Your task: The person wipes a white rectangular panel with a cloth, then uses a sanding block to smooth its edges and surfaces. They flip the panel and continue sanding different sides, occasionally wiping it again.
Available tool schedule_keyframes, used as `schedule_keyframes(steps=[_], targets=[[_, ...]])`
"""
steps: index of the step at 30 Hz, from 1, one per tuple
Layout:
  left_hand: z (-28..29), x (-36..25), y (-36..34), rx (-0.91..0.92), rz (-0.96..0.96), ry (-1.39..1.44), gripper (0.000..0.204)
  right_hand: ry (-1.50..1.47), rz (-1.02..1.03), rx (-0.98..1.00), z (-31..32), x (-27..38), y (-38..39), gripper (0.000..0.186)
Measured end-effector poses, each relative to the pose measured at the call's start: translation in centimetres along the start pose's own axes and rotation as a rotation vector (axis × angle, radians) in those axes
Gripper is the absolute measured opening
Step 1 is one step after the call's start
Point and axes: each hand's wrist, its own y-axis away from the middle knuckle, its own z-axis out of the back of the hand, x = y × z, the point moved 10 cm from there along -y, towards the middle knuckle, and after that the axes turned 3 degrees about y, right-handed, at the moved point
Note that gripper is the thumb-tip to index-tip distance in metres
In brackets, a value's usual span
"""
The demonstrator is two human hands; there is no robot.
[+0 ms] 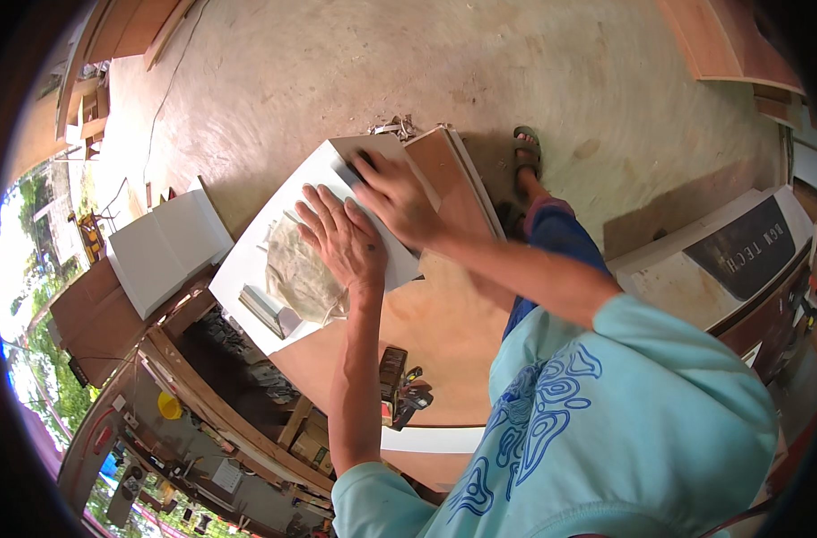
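Observation:
A white board (243, 260) lies at an angle on a plywood surface (435, 332). My left hand (341, 238) presses flat on it, fingers stretched out, beside and partly over a crumpled beige cloth (296, 269). My right hand (395, 197) grips a dark block-like object (350, 168) at the board’s right side, just beyond the left fingertips; motion blurs the object, so its exact kind is unclear. A metal strip (262, 308) rests near the board’s lower left corner.
A small box (392, 366) and dark tools (413, 394) sit on the plywood below. Another white panel (166, 247) is at left, above cluttered wooden shelving (184, 368). My sandaled foot (527, 148) stands on concrete; a long board with a dark panel (709, 247) lies at right.

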Motion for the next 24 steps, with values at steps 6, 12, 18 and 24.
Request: schedule_keyframes(steps=[6, 12, 18, 24], targets=[[-0.1, -0.1, 0.2, -0.035, -0.077, 0.044, 0.054, 0.054, 0.108, -0.035, 1.7, 2.1, 2.9, 0.040], [0.6, 0.4, -0.4, -0.082, -0.013, 0.027, 0.052, -0.031, 0.038, 0.222, 6.1, 2.7, 15.2, 0.044], [1.9, -0.2, 0.0, -0.081, -0.092, -0.120, 0.061, 0.067, -0.433, 0.024, 18.2, -6.3, 14.2, 0.046], [1.5, 7.3, 5.6, -0.083, 0.404, -0.059, 0.062, 0.068, -0.548, -0.395, 35.8, -13.9, 16.3, 0.045]])
